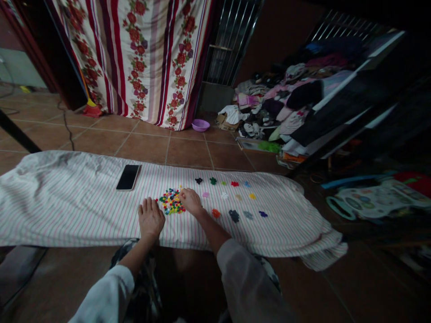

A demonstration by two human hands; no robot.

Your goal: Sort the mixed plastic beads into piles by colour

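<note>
A mixed heap of small coloured pieces (172,204) lies on the striped cloth (84,211). My left hand (150,219) rests flat at the heap's left edge, its fingers extended and holding nothing. Over the heap's right side is my right hand (190,200), fingers pinched together; whatever they hold is too small to make out. Farther right, sorted clusters sit in rows, among them black (199,181), green (213,181), red (235,184), pink (205,194), yellow (252,196), orange (216,213), dark grey (234,216) and purple (263,214).
A phone (128,177) lies on the cloth left of the heap. Beyond, on the tiled floor, are a purple basin (200,125), a red dustpan (92,110) and a large pile of clothes (279,103). A floral curtain (134,58) hangs behind.
</note>
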